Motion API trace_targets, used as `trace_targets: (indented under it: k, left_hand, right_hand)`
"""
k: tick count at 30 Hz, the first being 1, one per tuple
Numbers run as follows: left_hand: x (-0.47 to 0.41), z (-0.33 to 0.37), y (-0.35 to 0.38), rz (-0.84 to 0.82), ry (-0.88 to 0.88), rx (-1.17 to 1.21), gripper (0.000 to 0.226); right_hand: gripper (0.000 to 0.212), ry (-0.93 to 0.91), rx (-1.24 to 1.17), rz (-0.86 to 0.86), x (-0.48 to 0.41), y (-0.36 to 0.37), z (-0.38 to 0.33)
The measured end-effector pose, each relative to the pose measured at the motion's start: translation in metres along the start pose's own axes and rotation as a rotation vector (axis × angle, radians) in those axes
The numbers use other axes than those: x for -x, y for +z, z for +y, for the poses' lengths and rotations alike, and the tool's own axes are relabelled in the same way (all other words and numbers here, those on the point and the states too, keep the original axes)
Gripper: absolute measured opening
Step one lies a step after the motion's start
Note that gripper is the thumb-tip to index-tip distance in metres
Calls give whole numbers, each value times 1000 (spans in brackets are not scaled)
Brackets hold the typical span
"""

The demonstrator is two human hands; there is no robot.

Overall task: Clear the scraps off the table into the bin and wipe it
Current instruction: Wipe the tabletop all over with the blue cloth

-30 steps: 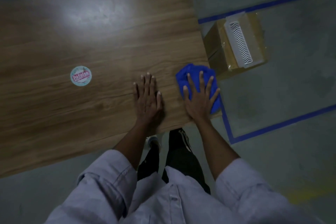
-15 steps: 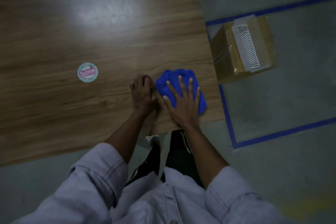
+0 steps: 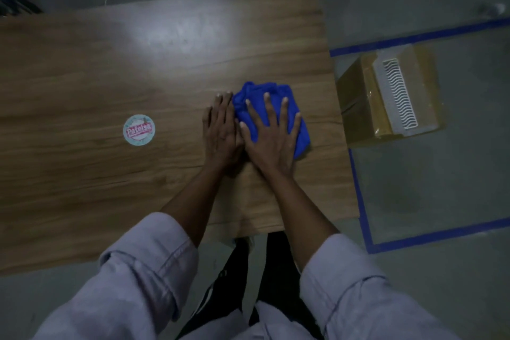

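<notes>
From the head view, the right grip [image 3: 271, 135] lies flat with its fingers straight and spread wide, pressing down on a bunched blue cloth [image 3: 302, 135] and curled round nothing. The cloth sits on the wooden counter [image 3: 165, 77] near its right end, showing out from under the fingers toward 12 o'clock and past the little finger toward 3 o'clock, while the palm covers its near side. The left grip [image 3: 222, 132] lies just at 9 o'clock of the cloth, also flat on the counter with fingers straight and close together; its fingertips lie against the cloth's left edge, and its thumb side touches the right grip. It holds nothing. A round sticker [image 3: 138, 130] with red lettering lies on the counter well out at 9 o'clock from the left grip. Off the counter, at 3 o'clock of the cloth, a cardboard box [image 3: 356, 107] stands on the floor with a white slotted panel [image 3: 398, 96] on top, inside blue tape lines [image 3: 358, 196]. Pale rolled sleeves [image 3: 149, 265] cover both forearms at 6 o'clock.
</notes>
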State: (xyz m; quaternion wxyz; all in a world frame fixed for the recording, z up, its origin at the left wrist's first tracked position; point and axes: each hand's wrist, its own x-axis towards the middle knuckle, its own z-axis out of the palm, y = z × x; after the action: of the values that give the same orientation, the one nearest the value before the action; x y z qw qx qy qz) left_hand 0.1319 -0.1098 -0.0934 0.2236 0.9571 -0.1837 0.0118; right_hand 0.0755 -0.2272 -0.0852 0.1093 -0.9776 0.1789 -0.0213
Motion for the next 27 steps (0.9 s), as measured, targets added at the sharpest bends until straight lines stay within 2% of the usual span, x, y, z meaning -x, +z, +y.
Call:
trace_targets:
  k: [3,5,7,10,14,17,21,24,27]
  left_hand:
    - [2,0,-5,-42,26,40,65]
    - [1,1,-7,-40,8,41,59]
    - [0,3,-6,-34,-9,16,56]
    - [-3,6,-4,-70,-10,-64,65]
    - [-6,3,-1,-76,-13,-133,70]
    - [-7,3,0,-83,-7,-159,70]
    - [-5,2,-2,-104,9,-163,69]
    - [-7,3,-3,-109,11,-160,68]
    - [-6,4,0,-92,0,-149,68]
  right_hand:
    - [62,-31,-5,-41,21,-6,14]
    - [63,-49,21,-62,32,-13,34]
    - [64,-16,32,-65,31,-18,56]
    - [65,51,38,-43,-3,-20,74]
    - [64,104,21,-4,-52,-13,55]
    - [58,37,16,10,-61,-7,30]
    - [59,-97,20,-35,-20,-10,31]
    - [61,-47,50,-70,21,-19,56]
    - [65,11,58,-97,21,-24,85]
